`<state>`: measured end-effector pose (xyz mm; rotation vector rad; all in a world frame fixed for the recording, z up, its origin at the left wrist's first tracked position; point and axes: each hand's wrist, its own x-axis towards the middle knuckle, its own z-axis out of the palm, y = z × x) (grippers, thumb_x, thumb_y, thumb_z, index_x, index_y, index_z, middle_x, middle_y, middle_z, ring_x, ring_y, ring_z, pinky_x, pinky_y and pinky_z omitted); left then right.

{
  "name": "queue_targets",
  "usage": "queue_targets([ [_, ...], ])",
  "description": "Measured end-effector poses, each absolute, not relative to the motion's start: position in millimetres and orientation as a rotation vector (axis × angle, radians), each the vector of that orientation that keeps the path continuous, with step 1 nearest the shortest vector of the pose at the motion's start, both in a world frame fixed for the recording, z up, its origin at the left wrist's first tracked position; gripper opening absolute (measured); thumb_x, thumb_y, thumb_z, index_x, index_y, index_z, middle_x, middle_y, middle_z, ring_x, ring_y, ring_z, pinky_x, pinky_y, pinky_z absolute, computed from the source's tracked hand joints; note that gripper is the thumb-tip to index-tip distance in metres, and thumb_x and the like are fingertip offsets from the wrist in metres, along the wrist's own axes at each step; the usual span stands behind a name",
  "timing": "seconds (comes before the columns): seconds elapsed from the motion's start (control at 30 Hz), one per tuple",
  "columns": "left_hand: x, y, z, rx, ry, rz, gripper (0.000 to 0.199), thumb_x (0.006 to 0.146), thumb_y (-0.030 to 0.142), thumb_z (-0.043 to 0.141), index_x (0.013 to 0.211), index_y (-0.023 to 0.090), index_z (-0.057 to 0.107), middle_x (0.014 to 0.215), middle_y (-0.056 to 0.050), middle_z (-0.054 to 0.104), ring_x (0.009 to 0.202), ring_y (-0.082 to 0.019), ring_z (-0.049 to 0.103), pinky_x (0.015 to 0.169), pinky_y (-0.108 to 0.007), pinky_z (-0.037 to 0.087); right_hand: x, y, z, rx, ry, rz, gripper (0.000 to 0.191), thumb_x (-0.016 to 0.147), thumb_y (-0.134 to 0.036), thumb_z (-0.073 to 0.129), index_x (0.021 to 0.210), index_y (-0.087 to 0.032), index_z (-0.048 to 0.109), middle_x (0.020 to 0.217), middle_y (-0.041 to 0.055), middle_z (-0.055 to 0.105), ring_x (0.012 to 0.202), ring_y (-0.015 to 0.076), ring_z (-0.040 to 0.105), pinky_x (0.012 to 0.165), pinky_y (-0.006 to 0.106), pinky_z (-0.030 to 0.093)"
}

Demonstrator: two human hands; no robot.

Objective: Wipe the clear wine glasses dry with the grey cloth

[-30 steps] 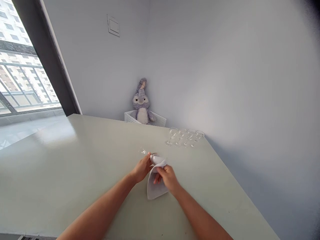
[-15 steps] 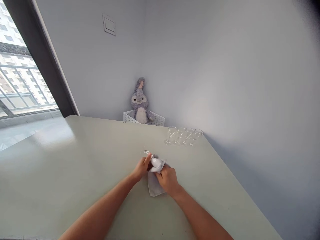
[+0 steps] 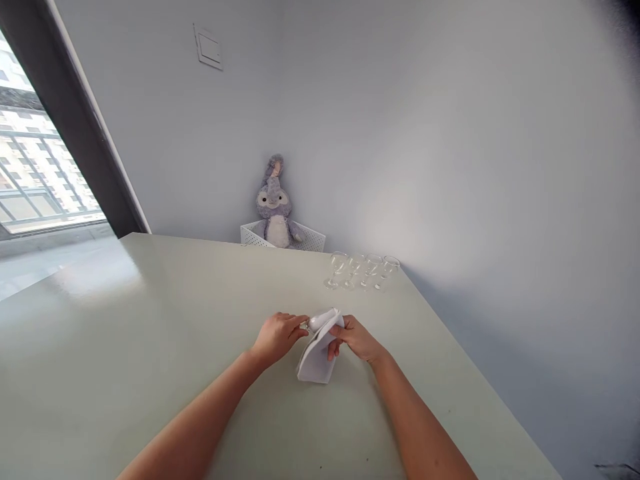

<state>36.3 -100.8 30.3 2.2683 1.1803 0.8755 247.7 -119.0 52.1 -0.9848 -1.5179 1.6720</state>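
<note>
1. Head view: your left hand (image 3: 280, 337) is nearly closed, its thumb and fingers pinching the stem end of the held glass (image 3: 320, 321).
2. Your right hand (image 3: 350, 339) is partly curled, gripping the white cloth (image 3: 315, 365) at the rim end of that glass.
3. The held glass is tilted between your hands, above the counter (image 3: 200, 300). White shows through its bowl, so the cloth is probably tucked inside, though the glass is small and partly covered.
4. Part of the cloth hangs down below your right fingers.
5. Beyond your hands, four stemmed glasses (image 3: 339, 264) stand upright in a row near the wall; their bowls look clear.
6. At the counter's far edge, a white perforated basket (image 3: 311, 239) holds a purple-grey plush toy (image 3: 277, 230), seated upright.
</note>
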Motion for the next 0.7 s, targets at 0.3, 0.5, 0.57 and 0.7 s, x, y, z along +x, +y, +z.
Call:
queue_targets([
  [0.3, 41.7, -105.6, 41.4, 1.233, 0.776, 0.806, 0.037, 0.072, 0.049, 0.054, 0.076, 0.013, 0.062, 0.055, 0.002, 0.045, 0.046, -0.007, 0.040, 0.051, -0.021, 0.035, 301.7, -104.6, 51.4, -0.960, -1.384, 1.044, 0.034, 0.077, -0.048, 0.050, 0.071, -0.017, 0.064, 0.068, 0.0050, 0.064, 0.063, 0.0178, 0.058, 0.060, 0.031, 0.046],
  [0.5, 42.4, -97.9, 31.0, 1.343, 1.132, 0.872, 0.035, 0.073, 0.047, 0.048, 0.065, 0.014, 0.056, 0.055, 0.002, 0.047, 0.045, -0.008, 0.040, 0.047, -0.021, 0.031, 252.8, -123.3, 62.6, -1.009, -2.060, 0.194, 0.043, 0.083, -0.048, 0.038, 0.109, -0.019, 0.057, 0.111, 0.0093, 0.058, 0.110, 0.0282, 0.045, 0.096, 0.047, 0.029],
  [0.57, 47.2, -102.8, 28.5, 1.605, 1.286, 0.805, 0.031, 0.074, 0.040, 0.046, 0.058, 0.015, 0.054, 0.050, 0.002, 0.047, 0.046, -0.009, 0.040, 0.047, -0.021, 0.028, 230.7, -130.6, 63.8, -0.925, -2.279, -0.001, 0.041, 0.084, -0.047, 0.036, 0.112, -0.024, 0.056, 0.113, 0.0063, 0.058, 0.115, 0.0279, 0.040, 0.102, 0.051, 0.015],
  [0.7, 57.2, -118.8, 26.4, 2.178, 1.310, 0.839, 0.023, 0.077, 0.030, 0.045, 0.061, 0.018, 0.058, 0.055, 0.000, 0.053, 0.053, -0.012, 0.045, 0.052, -0.022, 0.028, 219.7, -129.4, 56.2, -1.108, -2.155, 0.064, 0.038, 0.083, -0.046, 0.040, 0.102, -0.021, 0.061, 0.101, 0.0082, 0.062, 0.104, 0.0285, 0.047, 0.096, 0.047, 0.026],
])
